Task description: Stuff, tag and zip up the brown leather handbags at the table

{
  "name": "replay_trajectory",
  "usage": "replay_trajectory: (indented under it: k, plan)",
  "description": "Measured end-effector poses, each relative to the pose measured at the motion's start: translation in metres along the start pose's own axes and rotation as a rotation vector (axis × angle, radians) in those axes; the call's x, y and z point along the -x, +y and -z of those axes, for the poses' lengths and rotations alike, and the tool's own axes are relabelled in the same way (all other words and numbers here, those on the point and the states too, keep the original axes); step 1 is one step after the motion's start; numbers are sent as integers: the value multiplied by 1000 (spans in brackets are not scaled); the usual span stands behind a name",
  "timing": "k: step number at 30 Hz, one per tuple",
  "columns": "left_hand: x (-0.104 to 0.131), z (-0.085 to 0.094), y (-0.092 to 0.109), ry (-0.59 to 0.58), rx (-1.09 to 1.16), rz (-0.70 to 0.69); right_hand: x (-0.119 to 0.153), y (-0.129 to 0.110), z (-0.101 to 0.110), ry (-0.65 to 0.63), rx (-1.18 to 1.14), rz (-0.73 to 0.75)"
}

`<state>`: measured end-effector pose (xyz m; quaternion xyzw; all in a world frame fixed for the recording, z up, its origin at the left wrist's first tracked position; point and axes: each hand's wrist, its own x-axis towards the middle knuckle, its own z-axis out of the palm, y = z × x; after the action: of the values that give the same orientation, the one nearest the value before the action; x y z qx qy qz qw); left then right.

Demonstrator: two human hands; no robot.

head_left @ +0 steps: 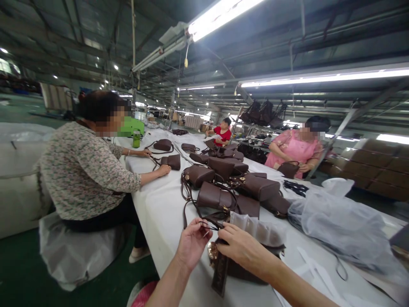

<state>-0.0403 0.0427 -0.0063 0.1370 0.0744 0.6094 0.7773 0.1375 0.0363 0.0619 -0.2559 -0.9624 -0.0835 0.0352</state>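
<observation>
Near the table's front edge lies a dark brown bag (246, 270) with a gold round clasp (212, 250) and a hanging brown tag (220, 275). My left hand (193, 241) is closed on a thin dark strap (207, 223) to the left of the bag. The fingers of my right hand (238, 245) are bent round the strap's other end at the bag's top left, and the palm covers part of the bag. A clear air-cushion wrap (258, 228) sits on the bag behind my right hand.
Several brown bags (215, 196) are piled just beyond my hands on the white table (156, 204). Clear plastic bags (341, 217) lie at the right. A person (92, 170) sits at left handling a bag (171, 161); others work farther back.
</observation>
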Motion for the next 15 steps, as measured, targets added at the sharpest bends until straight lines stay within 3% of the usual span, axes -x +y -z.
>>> replay_trajectory:
  k: [4,9,15]
  plan:
    - [-1,4,-2,-24,42,20,-3,0,-1,24,-79,-88]
    - [-2,6,-5,-3,39,34,-10,-6,13,158,-509,-180]
    - [0,0,-5,-37,75,87,-20,-9,20,312,-990,-465]
